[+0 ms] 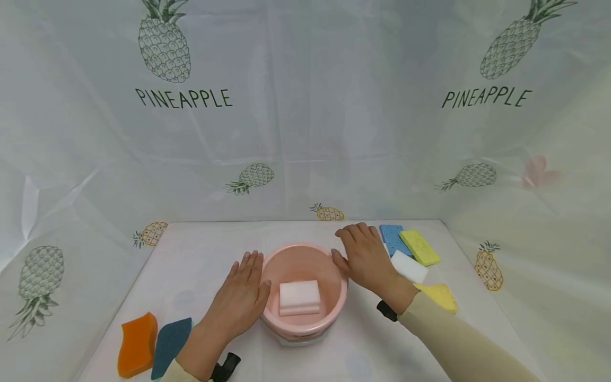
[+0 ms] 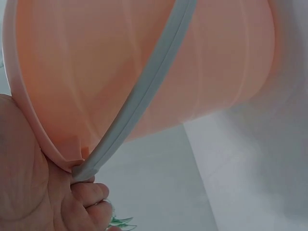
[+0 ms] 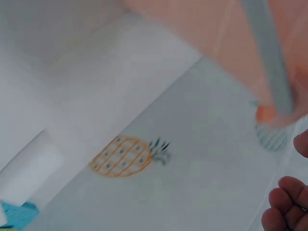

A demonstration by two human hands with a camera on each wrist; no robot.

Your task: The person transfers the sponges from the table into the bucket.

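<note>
A pink bucket (image 1: 300, 262) stands in the middle of the table, with a white sponge block (image 1: 299, 294) lying inside on its bottom. Its grey handle (image 2: 139, 96) hangs down against the outer wall. Along the bucket's left rim lies my left hand (image 1: 241, 297), fingers straight; the left wrist view has the palm against the rim near the handle's end. My right hand (image 1: 367, 260) is at the right rim, thumb near the edge and fingers loosely bent. In the right wrist view, the fingertips (image 3: 284, 211) show apart from the bucket, holding nothing.
On the right lie a blue sponge (image 1: 392, 236), a yellow-green sponge (image 1: 420, 247), a white sponge (image 1: 409, 266) and a yellow piece (image 1: 441, 296), partly behind my forearm. An orange sponge (image 1: 137, 345) and a dark teal piece (image 1: 169, 342) lie front left. A pineapple-print sheet (image 1: 315, 132) hangs behind.
</note>
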